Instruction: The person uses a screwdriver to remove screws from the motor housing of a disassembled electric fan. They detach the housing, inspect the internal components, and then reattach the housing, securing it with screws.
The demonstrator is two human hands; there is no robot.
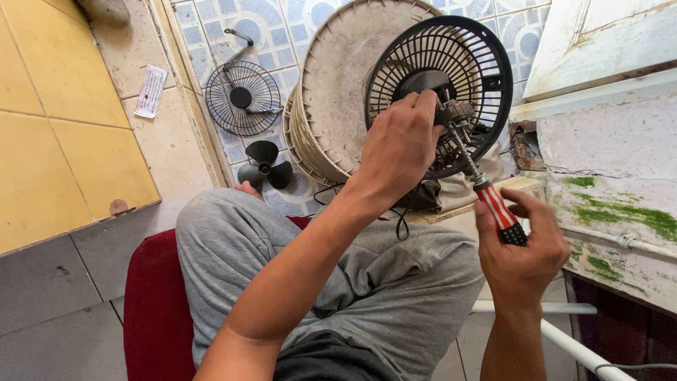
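Head view: right hand [520, 248] fingers [537, 203] wrapped closed around the screwdriver [486, 190], on its red-and-white striped handle with the black end, thumb along one side; shaft runs up and left, tip sits in the fan's motor hub [451, 113]

Left hand [400, 147] fingers [422, 100] pinched shut on the hub, right next to the screwdriver tip; what exactly they pinch is hidden under the knuckles, back of the hand faces the camera

Hub sits at the centre of the black rear fan grille [474, 63], which stands tilted upright above the knees. Dark cloth or the fan body below it, black cable [402, 224] hanging down from there onto the lap

Just behind the grille: stack of round pale, dirty tubs [335, 92] leaning on their side against the blue-patterned tiled wall [204, 35]

On the floor to the left of the stack, well apart from both hands: wire front fan guard [243, 97] propped against the wall, black three-blade fan propeller [266, 166] lying just below it

Person sits on a red seat [149, 303], grey shorts [395, 275], knees up. Yellow tiled surface [63, 127] far left with a paper slip [151, 90] beside it. Right side: worn white ledge with green stains [613, 212], white pipe [571, 342] lower right
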